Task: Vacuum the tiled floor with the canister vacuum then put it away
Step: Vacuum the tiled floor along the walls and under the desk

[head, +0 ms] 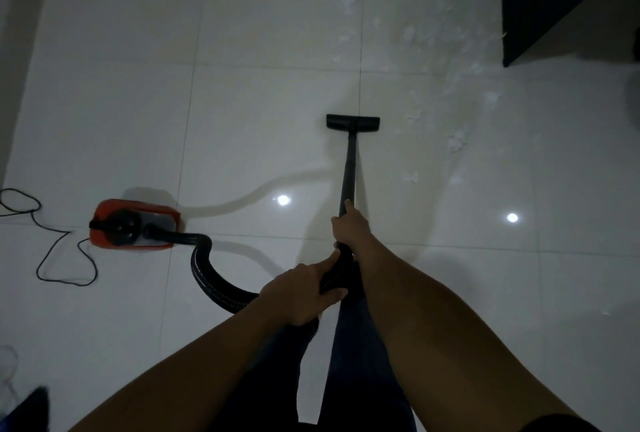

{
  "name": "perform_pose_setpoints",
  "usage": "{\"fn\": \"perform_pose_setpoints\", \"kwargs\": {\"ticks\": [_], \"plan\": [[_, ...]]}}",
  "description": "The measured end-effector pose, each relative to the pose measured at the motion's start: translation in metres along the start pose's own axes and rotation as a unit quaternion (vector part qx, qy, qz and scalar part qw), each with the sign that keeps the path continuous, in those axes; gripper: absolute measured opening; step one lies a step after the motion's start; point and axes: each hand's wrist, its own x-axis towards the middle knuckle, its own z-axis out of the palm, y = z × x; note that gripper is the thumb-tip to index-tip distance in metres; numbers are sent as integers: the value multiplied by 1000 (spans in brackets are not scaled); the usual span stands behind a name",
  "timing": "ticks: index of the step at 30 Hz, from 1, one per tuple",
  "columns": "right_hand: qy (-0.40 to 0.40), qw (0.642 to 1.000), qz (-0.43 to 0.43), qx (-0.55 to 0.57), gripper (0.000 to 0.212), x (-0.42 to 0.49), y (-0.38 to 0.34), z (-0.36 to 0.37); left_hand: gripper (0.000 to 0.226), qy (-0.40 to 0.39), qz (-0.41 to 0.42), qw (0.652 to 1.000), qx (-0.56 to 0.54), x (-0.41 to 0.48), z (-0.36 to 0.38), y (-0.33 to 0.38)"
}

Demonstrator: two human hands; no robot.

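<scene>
You are in the middle of the work: white debris [453, 140] lies ahead-right on the tiled floor [242, 33]. Your left hand [301, 293] and right hand [349, 227] both grip the wand [349, 168], pointing away from you; the canister [133, 225] rests at left, not yet stored.

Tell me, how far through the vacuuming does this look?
Early on. Both hands, left hand and right hand, grip the wand, its floor head down on the tiles. White debris remains to its right and ahead. The red canister is out, so putting away is left.
</scene>
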Motion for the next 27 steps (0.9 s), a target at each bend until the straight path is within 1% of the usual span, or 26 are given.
{"fn": "perform_pose_setpoints", "kwargs": {"ticks": [4,7,9,14,17,19,24,26,27], "plan": [[-18,1000,3,-22,69,28,-28,-30,80,3,-13,1000,-18,31,-26,22],[-28,999,-16,-41,69,57,-54,-56,78,24,-12,999,-35,57,-52,43],[-38,998,-20,-41,70,72,-69,-75,79,14,-21,998,-53,74,-70,57],[-43,996,-23,-74,70,110,-104,-111,76,31,-31,997,-69,109,-108,90],[-46,994,-24,-93,70,131,-131,-125,78,41,-27,996,-76,131,-126,93],[-46,994,-25,-99,70,145,-150,-132,79,38,-39,996,-77,146,-145,94],[-36,994,-44,-89,68,183,-215,-141,74,42,-38,994,-94,182,-214,93],[-29,996,-35,-76,69,197,-241,-143,68,42,-46,993,-100,196,-239,88],[-28,996,-33,-73,70,204,-254,-144,70,45,-52,992,-106,204,-249,84]]}}
